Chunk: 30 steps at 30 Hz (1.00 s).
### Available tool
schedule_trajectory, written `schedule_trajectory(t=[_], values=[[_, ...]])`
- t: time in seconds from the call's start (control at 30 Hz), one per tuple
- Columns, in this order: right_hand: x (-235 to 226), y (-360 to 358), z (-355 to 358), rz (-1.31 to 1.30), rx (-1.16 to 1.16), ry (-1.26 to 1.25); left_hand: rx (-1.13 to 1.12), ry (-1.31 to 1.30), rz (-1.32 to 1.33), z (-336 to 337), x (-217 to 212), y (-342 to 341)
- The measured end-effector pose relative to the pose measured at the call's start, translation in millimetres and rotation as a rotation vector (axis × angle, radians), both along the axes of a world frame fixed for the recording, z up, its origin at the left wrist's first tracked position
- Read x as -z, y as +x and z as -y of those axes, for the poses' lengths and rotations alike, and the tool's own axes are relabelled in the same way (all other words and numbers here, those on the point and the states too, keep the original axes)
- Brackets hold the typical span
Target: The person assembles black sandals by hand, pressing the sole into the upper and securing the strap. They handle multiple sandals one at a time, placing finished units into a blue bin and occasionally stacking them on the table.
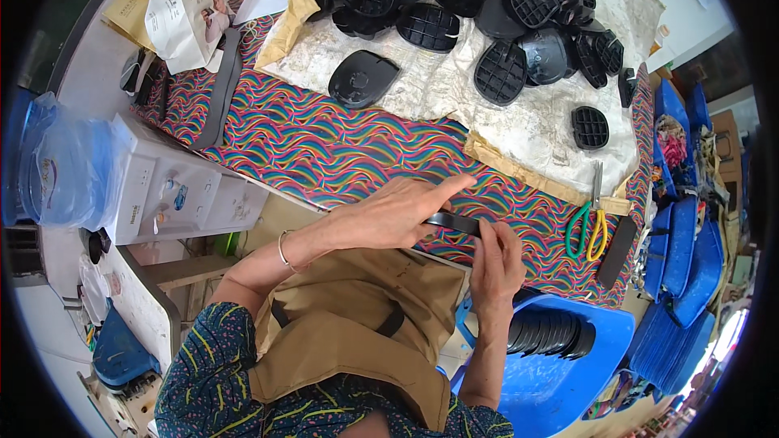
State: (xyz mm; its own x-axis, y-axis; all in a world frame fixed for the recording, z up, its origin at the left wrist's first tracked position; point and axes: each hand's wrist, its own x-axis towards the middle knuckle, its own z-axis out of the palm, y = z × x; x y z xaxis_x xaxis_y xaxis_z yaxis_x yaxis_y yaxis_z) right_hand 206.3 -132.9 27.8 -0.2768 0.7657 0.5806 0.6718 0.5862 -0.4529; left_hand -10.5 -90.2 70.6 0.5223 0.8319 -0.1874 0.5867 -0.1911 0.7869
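Above the near edge of the patterned table, both my hands grip a thin black piece, seen edge-on and looking like the moulded black parts on the table. My left hand curls round its left end, the index finger stretched out to the right. At the other end, my right hand pinches it between thumb and fingers. Beyond them lies a dirty white sheet with brown edges, bearing a heap of black heel-shaped parts, several with a grid of hollows. One smooth part rests apart at the left.
Scissors with green and yellow handles lie right of my hands, beside a dark block. Below is a blue bin with a row of black pieces. A water dispenser stands left; paper bags sit at the far left.
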Motion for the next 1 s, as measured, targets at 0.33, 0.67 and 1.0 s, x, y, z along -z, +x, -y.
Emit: schedule_trajectory(t=[0.33,0.67,1.0], values=[[-30.6,-10.1,-18.6,0.085,-0.190,-0.173,-0.165,0.407,0.166,12.0,38.5,10.3],[-3.1,-18.1,-28.5,-0.123,-0.319,-0.269,-0.329,0.091,0.394,15.2,48.5,14.0],[-8.9,-24.4,-32.0,0.090,-0.330,-0.252,-0.341,-0.075,0.386,13.9,45.8,10.7]])
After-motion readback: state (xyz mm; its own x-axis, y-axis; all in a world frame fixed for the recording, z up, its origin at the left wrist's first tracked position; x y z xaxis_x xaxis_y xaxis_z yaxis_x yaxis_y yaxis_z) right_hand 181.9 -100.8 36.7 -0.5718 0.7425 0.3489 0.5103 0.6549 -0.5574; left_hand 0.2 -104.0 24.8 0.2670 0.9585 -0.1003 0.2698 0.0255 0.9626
